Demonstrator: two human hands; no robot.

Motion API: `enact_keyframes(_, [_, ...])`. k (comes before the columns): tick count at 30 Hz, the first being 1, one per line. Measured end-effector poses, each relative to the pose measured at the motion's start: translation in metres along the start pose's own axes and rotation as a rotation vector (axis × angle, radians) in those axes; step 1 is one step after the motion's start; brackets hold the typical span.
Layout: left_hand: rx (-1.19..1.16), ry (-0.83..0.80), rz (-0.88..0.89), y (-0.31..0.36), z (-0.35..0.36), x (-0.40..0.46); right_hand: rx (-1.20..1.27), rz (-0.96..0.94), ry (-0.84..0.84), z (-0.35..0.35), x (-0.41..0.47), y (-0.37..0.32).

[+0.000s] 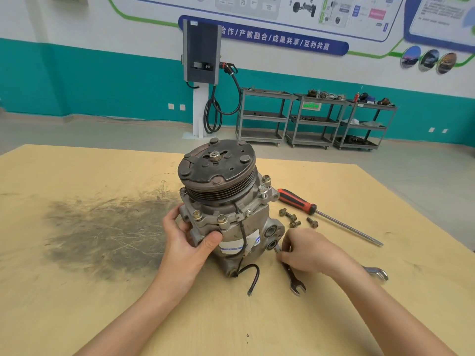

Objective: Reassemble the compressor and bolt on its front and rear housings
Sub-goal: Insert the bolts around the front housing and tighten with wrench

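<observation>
The right hand (311, 253) lies at 4 o'clock from the compressor (226, 214), its fingers curled round the shank of an open-ended spanner (291, 274) whose free jaw end points toward the viewer; the working end is hidden under the fingers, close to the lower port on the housing side. The left hand (187, 237) grips the compressor body from 8 o'clock, thumb across the front and fingers wrapped behind a mounting lug, steadying the unit.

The compressor stands upright near the centre of the wooden table (77, 317), pulley and clutch plate (217, 163) uppermost. A cut black lead (246, 273) hangs from its near side onto the table.

Progress, as judged: the body appears closed up, and several flanged bolts (264, 183) stand in the upper housing flange, some visibly proud and probably not yet run down. Four loose bolts (295, 219) lie at 3 o'clock, so fastening is likely incomplete. The lower housing joint faces the table and cannot be assessed.

A second spanner (376, 272) lies beyond the right forearm at 4 o'clock. A red-and-black screwdriver (298, 201) lies at 2 o'clock, blade pointing right. A dark grease stain (102, 235) covers the table at 9 o'clock.

Markings: a white-and-blue label (239, 246) on the compressor body is too small to read. At 12 o'clock a wall banner (275, 39) behind a charging post (201, 55) reads "合作/产教融合/成果共享/互利共赢". Three shelf carts (316, 119) stand at 1 o'clock; the green tag on the middle one is illegible.
</observation>
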State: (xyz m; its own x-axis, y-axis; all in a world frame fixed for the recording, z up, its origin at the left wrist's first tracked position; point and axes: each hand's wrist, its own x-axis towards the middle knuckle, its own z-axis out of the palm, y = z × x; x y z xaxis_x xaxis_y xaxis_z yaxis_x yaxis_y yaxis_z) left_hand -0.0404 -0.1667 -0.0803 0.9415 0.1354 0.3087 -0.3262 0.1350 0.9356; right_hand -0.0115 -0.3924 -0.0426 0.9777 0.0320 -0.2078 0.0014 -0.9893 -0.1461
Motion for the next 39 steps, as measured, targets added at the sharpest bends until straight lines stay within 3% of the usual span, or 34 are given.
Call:
enact_keyframes(6, [-0.007,0.014,0.005,0.003,0.002,-0.001,-0.133,0.038,0.09,0.006,0.005,-0.009])
enact_keyframes(12, [-0.01,0.015,-0.004,0.002,0.002,0.0,0.052,0.056,0.172,0.0,-0.002,0.009])
enact_keyframes(14, [-0.019,0.014,-0.007,0.001,0.002,0.001,0.223,0.006,0.203,-0.011,-0.007,0.015])
enact_keyframes(17, [-0.009,0.027,0.007,-0.001,0.002,0.002,0.696,-0.093,0.163,-0.033,-0.015,0.021])
enact_keyframes(28, [-0.026,0.035,0.004,-0.003,0.001,0.002,1.609,-0.616,-0.292,-0.095,-0.031,0.01])
enact_keyframes(30, [-0.023,0.032,0.002,-0.004,0.0,0.002,1.639,-0.607,-0.228,-0.096,-0.031,0.002])
enact_keyframes(35, [-0.009,0.024,-0.001,-0.007,-0.002,0.003,1.61,-0.605,0.172,-0.093,-0.029,-0.012])
enact_keyframes(39, [0.002,-0.002,0.009,-0.012,-0.003,0.003,1.777,-0.607,0.112,-0.095,-0.029,-0.014])
